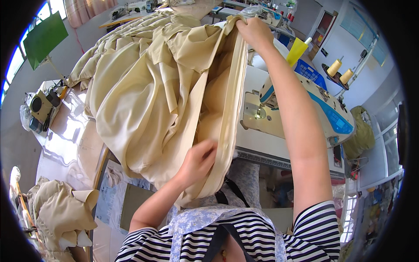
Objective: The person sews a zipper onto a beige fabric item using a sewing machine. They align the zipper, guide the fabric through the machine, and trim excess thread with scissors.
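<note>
A large beige padded jacket [135, 109] hangs over the table in front of me, its front opening parted and smooth lining showing inside. My right hand [256, 32], arm stretched far forward, grips the upper end of the jacket's long front edge. That edge runs down toward me in a nearly straight line. Lower down, my left hand [198, 162] is closed in a loose fist at the opening, against the lining. What its fingers hold, if anything, is hidden. The jacket's bottom reaches to my lap.
A white and blue sewing machine [327, 111] stands right of the jacket, under my right arm. Behind it are a blue basket [310, 74], a yellow cone [297, 50] and thread spools [334, 68]. More beige fabric pieces [61, 214] hang at the lower left. A glossy table [72, 148] extends left.
</note>
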`<act>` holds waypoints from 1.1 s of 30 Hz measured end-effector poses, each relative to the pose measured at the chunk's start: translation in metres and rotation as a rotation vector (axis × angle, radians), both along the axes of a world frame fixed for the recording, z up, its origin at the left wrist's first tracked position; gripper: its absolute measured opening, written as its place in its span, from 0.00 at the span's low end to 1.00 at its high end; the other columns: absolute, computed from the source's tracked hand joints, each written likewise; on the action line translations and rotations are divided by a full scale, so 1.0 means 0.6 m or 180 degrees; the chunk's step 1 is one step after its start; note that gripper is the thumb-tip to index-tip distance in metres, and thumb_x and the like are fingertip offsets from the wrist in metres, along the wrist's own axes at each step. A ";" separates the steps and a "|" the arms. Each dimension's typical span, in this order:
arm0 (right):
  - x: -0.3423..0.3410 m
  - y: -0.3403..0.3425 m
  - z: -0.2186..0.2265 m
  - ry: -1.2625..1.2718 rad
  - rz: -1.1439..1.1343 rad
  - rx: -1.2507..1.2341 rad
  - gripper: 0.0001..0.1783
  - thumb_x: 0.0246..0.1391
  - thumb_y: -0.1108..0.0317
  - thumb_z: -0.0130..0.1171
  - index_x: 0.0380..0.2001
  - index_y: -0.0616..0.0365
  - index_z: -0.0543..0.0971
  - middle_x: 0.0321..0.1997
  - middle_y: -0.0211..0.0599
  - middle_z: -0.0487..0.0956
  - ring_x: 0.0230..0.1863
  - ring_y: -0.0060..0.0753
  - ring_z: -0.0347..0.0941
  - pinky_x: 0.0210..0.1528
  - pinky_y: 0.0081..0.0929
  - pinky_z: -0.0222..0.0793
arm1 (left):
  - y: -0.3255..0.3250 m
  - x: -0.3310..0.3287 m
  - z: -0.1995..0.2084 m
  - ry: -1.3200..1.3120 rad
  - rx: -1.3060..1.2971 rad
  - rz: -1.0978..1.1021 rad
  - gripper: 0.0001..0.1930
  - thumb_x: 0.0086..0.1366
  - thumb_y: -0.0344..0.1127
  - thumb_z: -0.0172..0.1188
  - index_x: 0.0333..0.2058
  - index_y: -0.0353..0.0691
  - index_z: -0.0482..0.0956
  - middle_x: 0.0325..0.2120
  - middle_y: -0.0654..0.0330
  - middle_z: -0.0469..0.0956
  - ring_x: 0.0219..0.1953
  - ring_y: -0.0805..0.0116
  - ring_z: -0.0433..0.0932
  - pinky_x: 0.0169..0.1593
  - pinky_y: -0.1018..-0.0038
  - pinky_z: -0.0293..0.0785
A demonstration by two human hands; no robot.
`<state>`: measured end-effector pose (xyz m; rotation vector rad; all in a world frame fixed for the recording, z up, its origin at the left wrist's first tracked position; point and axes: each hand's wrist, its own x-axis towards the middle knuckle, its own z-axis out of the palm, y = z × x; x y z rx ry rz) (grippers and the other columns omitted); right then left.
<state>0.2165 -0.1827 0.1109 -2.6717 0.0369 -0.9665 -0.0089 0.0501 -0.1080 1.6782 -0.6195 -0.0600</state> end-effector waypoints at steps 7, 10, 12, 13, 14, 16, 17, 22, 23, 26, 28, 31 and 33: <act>0.069 -0.055 -0.022 0.0682 -0.0729 -0.0323 0.24 0.57 0.52 0.52 0.45 0.56 0.85 0.50 0.51 0.84 0.53 0.54 0.80 0.53 0.49 0.76 | 0.305 -0.164 -0.075 0.1754 0.1017 0.0241 0.08 0.72 0.27 0.57 0.47 0.34 0.80 0.39 0.63 0.80 0.44 0.76 0.75 0.51 0.74 0.72; 0.017 0.008 -0.033 0.1413 -0.0608 -0.1670 0.24 0.56 0.55 0.57 0.52 0.54 0.82 0.60 0.47 0.79 0.61 0.47 0.76 0.60 0.47 0.72 | 0.357 -0.148 -0.013 0.1276 0.0606 0.1068 0.09 0.71 0.24 0.55 0.46 0.34 0.82 0.37 0.66 0.81 0.40 0.78 0.76 0.47 0.77 0.75; -0.057 0.095 -0.042 0.0567 0.0847 -0.1615 0.33 0.58 0.49 0.58 0.59 0.61 0.76 0.66 0.51 0.74 0.68 0.49 0.67 0.67 0.44 0.65 | 0.343 -0.105 0.031 0.0726 0.0755 0.0979 0.08 0.72 0.27 0.56 0.46 0.32 0.81 0.35 0.65 0.81 0.40 0.79 0.75 0.46 0.79 0.74; -0.106 0.145 -0.060 0.0294 0.1956 -0.1190 0.35 0.62 0.48 0.59 0.63 0.62 0.73 0.65 0.50 0.74 0.68 0.52 0.66 0.71 0.43 0.60 | 0.327 -0.082 0.052 0.0582 0.0698 0.0767 0.08 0.73 0.27 0.56 0.45 0.32 0.81 0.35 0.65 0.80 0.38 0.80 0.74 0.45 0.79 0.73; -0.157 0.182 -0.082 0.0195 0.3178 -0.0915 0.36 0.64 0.45 0.58 0.65 0.62 0.70 0.64 0.53 0.74 0.67 0.53 0.66 0.71 0.41 0.60 | 0.307 -0.056 0.073 0.0429 0.0792 0.0448 0.07 0.73 0.27 0.56 0.45 0.33 0.81 0.33 0.65 0.79 0.37 0.80 0.73 0.44 0.79 0.73; -0.258 0.236 -0.132 0.0596 0.4104 -0.0495 0.35 0.65 0.46 0.58 0.65 0.60 0.71 0.59 0.53 0.78 0.60 0.49 0.72 0.64 0.38 0.67 | 0.259 -0.020 0.101 0.0511 0.0340 -0.0070 0.08 0.74 0.31 0.57 0.45 0.35 0.80 0.32 0.67 0.78 0.36 0.82 0.71 0.41 0.80 0.72; -0.289 0.243 -0.151 0.1132 0.4322 -0.0365 0.33 0.65 0.48 0.59 0.64 0.59 0.72 0.54 0.51 0.81 0.54 0.46 0.77 0.58 0.36 0.72 | 0.245 -0.002 0.116 0.0429 0.0412 -0.0318 0.08 0.75 0.33 0.56 0.45 0.35 0.80 0.31 0.68 0.77 0.34 0.83 0.70 0.39 0.80 0.71; -0.311 0.158 -0.195 0.1722 0.3373 0.0761 0.14 0.66 0.59 0.61 0.43 0.59 0.81 0.24 0.35 0.81 0.25 0.23 0.74 0.30 0.26 0.69 | 0.238 0.035 0.153 0.0728 0.0815 -0.0560 0.08 0.75 0.31 0.56 0.46 0.35 0.81 0.34 0.69 0.79 0.35 0.85 0.72 0.40 0.82 0.72; -0.313 0.133 -0.198 0.1978 0.3087 0.0958 0.12 0.66 0.61 0.61 0.40 0.60 0.81 0.24 0.35 0.80 0.25 0.22 0.73 0.31 0.25 0.68 | 0.248 0.039 0.156 0.0607 0.0898 -0.0432 0.08 0.75 0.30 0.56 0.46 0.35 0.81 0.34 0.69 0.80 0.37 0.86 0.72 0.42 0.82 0.73; -0.326 0.104 -0.218 0.2184 0.2753 0.1241 0.12 0.66 0.62 0.60 0.36 0.62 0.82 0.25 0.35 0.80 0.27 0.22 0.72 0.32 0.23 0.68 | 0.267 0.055 0.152 0.1686 0.1112 -0.0392 0.10 0.73 0.27 0.55 0.49 0.35 0.81 0.35 0.67 0.81 0.40 0.83 0.75 0.46 0.82 0.73; -0.333 0.097 -0.223 0.2345 0.2736 0.1175 0.13 0.66 0.61 0.60 0.36 0.62 0.82 0.26 0.34 0.81 0.28 0.23 0.73 0.34 0.23 0.69 | 0.253 0.073 0.143 0.0894 0.0839 -0.0565 0.11 0.73 0.27 0.55 0.50 0.36 0.80 0.37 0.66 0.80 0.41 0.81 0.75 0.47 0.80 0.73; -0.333 0.100 -0.217 0.2807 0.2429 0.1159 0.17 0.65 0.56 0.62 0.37 0.62 0.82 0.30 0.33 0.83 0.32 0.25 0.76 0.39 0.27 0.73 | 0.215 0.096 0.136 0.0845 0.0579 -0.0704 0.11 0.73 0.28 0.55 0.50 0.36 0.80 0.37 0.66 0.79 0.42 0.81 0.74 0.49 0.78 0.71; -0.332 0.108 -0.211 0.2393 0.2800 0.1475 0.18 0.64 0.55 0.62 0.38 0.62 0.82 0.31 0.33 0.83 0.33 0.25 0.77 0.39 0.27 0.74 | 0.191 0.106 0.137 0.0913 0.0556 -0.1009 0.11 0.73 0.30 0.55 0.50 0.35 0.79 0.40 0.66 0.78 0.44 0.81 0.74 0.49 0.80 0.71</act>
